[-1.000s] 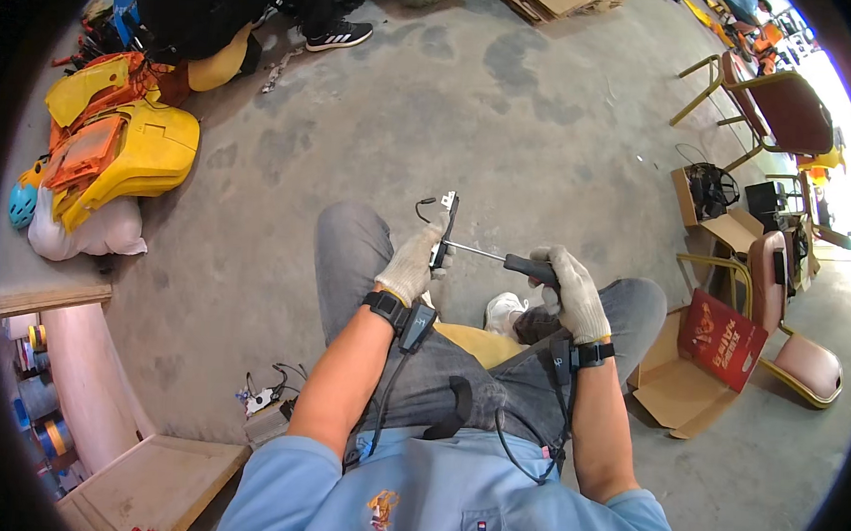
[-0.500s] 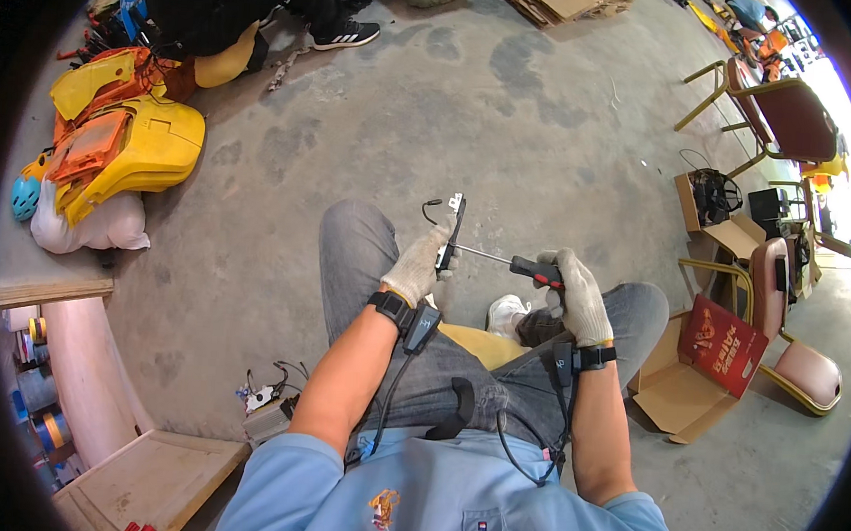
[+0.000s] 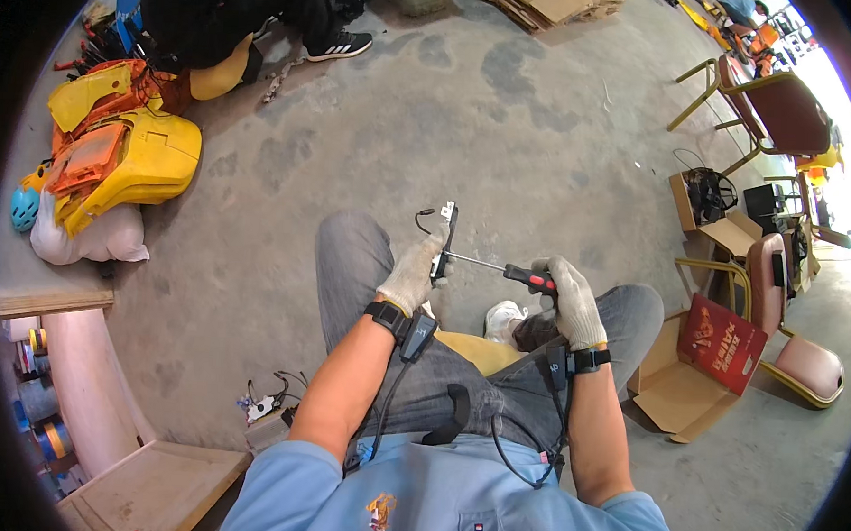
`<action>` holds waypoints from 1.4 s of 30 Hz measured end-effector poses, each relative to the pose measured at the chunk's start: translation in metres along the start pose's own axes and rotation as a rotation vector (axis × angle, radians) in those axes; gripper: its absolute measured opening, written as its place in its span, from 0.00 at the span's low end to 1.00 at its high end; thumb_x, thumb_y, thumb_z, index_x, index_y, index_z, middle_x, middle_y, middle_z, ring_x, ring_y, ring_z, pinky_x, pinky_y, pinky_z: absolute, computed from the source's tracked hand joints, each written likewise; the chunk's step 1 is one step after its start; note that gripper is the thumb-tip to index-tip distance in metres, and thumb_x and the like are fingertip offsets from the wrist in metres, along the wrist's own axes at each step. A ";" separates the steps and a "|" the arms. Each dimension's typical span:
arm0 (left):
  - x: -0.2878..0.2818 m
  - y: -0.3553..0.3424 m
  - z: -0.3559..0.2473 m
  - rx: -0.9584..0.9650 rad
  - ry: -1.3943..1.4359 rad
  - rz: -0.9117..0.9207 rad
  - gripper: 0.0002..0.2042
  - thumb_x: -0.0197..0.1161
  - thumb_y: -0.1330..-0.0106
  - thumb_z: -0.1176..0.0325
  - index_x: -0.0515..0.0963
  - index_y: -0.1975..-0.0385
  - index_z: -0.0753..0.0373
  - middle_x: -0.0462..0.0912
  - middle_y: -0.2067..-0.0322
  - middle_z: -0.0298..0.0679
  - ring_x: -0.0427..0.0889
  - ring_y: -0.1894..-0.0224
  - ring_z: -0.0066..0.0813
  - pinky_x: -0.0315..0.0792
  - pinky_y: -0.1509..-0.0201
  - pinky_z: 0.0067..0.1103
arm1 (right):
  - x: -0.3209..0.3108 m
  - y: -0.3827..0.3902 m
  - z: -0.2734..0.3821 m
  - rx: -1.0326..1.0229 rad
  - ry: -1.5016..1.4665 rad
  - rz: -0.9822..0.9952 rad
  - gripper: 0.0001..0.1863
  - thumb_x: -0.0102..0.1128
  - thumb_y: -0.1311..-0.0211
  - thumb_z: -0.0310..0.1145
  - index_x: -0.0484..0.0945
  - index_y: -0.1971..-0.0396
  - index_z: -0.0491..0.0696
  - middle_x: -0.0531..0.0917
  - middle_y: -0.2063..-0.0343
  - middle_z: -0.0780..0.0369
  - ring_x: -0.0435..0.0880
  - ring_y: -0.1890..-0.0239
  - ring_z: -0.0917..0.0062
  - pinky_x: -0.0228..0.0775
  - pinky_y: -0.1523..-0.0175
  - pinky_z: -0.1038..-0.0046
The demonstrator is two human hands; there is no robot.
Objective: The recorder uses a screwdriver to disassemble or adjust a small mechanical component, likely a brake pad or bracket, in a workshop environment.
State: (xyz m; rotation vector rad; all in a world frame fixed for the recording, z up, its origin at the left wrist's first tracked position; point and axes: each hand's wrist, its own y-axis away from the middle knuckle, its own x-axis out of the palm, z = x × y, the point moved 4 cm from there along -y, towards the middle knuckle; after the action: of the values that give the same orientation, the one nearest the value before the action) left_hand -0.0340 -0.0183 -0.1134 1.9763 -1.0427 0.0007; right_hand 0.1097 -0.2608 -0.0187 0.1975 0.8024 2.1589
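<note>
My left hand (image 3: 414, 273), in a light knitted glove, is closed around a slim black part with a white end piece (image 3: 449, 212). A short black cable (image 3: 425, 214) curls out beside it. My right hand (image 3: 573, 300), gloved the same way, grips the black-and-red handle of a screwdriver (image 3: 531, 279). The shaft points left, and its tip meets the slim part next to my left fingers; whether it sits in a screw is too small to tell. Both hands are held above my bent legs, in front of my body.
Yellow and orange plastic shells (image 3: 145, 154) are piled at the left by a seated person (image 3: 227, 20). Near my left elbow, small electronic parts with wires (image 3: 265, 406) lie on a metal box. Chairs (image 3: 779, 105) and an opened cardboard box (image 3: 690, 405) stand to the right. Flattened cardboard (image 3: 541, 3) lies far ahead.
The slim part and my left hand have dipped slightly, and the screwdriver has shifted a little left and down. My right fingers have changed position on the handle. The whole view has moved slightly.
</note>
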 end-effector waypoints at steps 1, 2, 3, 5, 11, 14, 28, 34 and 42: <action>0.000 0.000 -0.001 0.017 0.003 0.004 0.24 0.62 0.21 0.42 0.80 0.48 0.59 0.82 0.67 0.35 0.80 0.71 0.20 0.73 0.73 0.17 | 0.001 -0.001 -0.001 -0.003 -0.035 0.034 0.18 0.59 0.26 0.34 0.81 0.43 0.41 0.82 0.58 0.61 0.82 0.59 0.77 0.79 0.55 0.75; 0.001 0.000 0.000 0.019 -0.005 0.014 0.24 0.62 0.21 0.42 0.80 0.47 0.59 0.82 0.67 0.35 0.80 0.72 0.20 0.73 0.73 0.17 | 0.001 -0.002 -0.003 -0.028 -0.161 -0.002 0.18 0.61 0.27 0.36 0.81 0.44 0.42 0.82 0.57 0.61 0.80 0.60 0.78 0.78 0.56 0.75; 0.002 0.001 0.000 0.014 -0.015 0.021 0.24 0.61 0.21 0.42 0.80 0.47 0.59 0.81 0.67 0.34 0.80 0.72 0.19 0.73 0.73 0.18 | 0.001 -0.003 -0.005 -0.019 -0.263 -0.049 0.19 0.62 0.28 0.38 0.82 0.44 0.42 0.82 0.55 0.61 0.78 0.61 0.79 0.77 0.57 0.75; 0.002 0.001 0.000 0.038 -0.022 0.020 0.24 0.61 0.21 0.43 0.80 0.47 0.60 0.81 0.67 0.34 0.80 0.72 0.19 0.73 0.73 0.17 | 0.006 -0.004 -0.005 -0.070 -0.339 -0.045 0.19 0.62 0.28 0.38 0.82 0.44 0.42 0.82 0.55 0.60 0.78 0.62 0.79 0.77 0.57 0.75; -0.003 0.002 0.001 0.007 0.101 0.023 0.23 0.61 0.20 0.44 0.81 0.45 0.60 0.82 0.67 0.34 0.81 0.72 0.20 0.74 0.73 0.18 | 0.011 0.007 0.005 -0.023 -0.187 -0.006 0.20 0.59 0.25 0.43 0.83 0.46 0.42 0.83 0.62 0.61 0.79 0.66 0.81 0.74 0.61 0.76; -0.003 0.002 0.000 0.005 0.118 0.033 0.22 0.61 0.20 0.46 0.81 0.45 0.60 0.83 0.67 0.34 0.82 0.72 0.21 0.75 0.73 0.18 | 0.006 0.006 0.006 -0.007 -0.032 -0.004 0.22 0.57 0.23 0.47 0.84 0.48 0.44 0.83 0.71 0.64 0.78 0.71 0.82 0.69 0.64 0.76; 0.003 0.002 -0.001 0.012 0.212 0.150 0.21 0.59 0.18 0.50 0.80 0.42 0.62 0.84 0.66 0.35 0.83 0.70 0.24 0.76 0.71 0.22 | -0.005 -0.002 -0.005 0.048 -0.096 -0.003 0.18 0.62 0.25 0.35 0.80 0.43 0.41 0.83 0.56 0.60 0.83 0.64 0.77 0.81 0.58 0.73; 0.005 0.002 0.000 -0.001 0.216 0.179 0.22 0.58 0.18 0.49 0.80 0.40 0.61 0.84 0.65 0.35 0.84 0.70 0.24 0.77 0.70 0.22 | -0.004 -0.008 -0.014 -0.095 -0.443 -0.101 0.19 0.61 0.25 0.36 0.80 0.43 0.40 0.83 0.57 0.60 0.83 0.65 0.78 0.81 0.58 0.73; 0.006 0.002 -0.004 0.010 0.296 0.184 0.22 0.59 0.18 0.50 0.80 0.40 0.63 0.84 0.66 0.36 0.82 0.71 0.24 0.77 0.69 0.21 | -0.003 0.001 0.000 -0.030 -0.188 -0.025 0.20 0.61 0.25 0.38 0.79 0.42 0.41 0.83 0.57 0.60 0.83 0.66 0.78 0.80 0.61 0.73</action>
State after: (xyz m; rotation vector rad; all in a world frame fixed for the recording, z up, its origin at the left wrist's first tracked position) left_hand -0.0294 -0.0200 -0.1072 1.8146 -1.0236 0.3869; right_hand 0.1110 -0.2632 -0.0184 0.3677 0.6614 2.0914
